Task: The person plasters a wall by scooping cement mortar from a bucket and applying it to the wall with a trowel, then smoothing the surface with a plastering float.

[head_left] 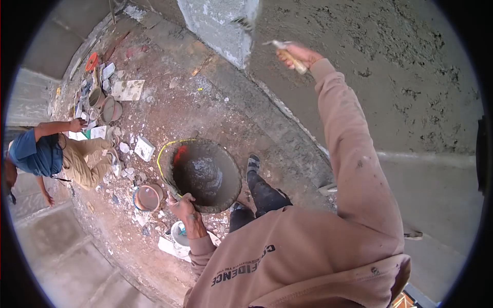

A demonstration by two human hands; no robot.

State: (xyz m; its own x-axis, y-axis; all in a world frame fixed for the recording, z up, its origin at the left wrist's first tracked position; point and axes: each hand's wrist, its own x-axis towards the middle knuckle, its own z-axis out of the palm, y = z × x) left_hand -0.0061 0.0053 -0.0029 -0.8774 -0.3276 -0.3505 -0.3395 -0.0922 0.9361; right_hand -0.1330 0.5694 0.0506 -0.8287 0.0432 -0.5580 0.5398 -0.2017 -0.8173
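Note:
My right hand [299, 55] is closed round the pale handle of a trowel [294, 62], raised in front of the wall. The trowel's blade is hard to make out. Just beyond it, a dark grey smear of mortar [243, 22] shows against a whitish patch of wall [218, 15]. Fresh, rough grey mortar [380, 77] covers the wall to the right. Low on the left, my left hand [183, 208] grips the rim of a round black rubber basin [233, 197]. Wet grey mortar [205, 174] lies in the basin, and a yellow band runs along part of its rim.
Another person in a blue shirt [36, 154] crouches at the left. Several buckets [110, 109] lie among rubble behind them. A round bucket [147, 197] and a white bucket [179, 233] stand near the basin. My feet are beside the basin on debris-strewn ground [205, 113].

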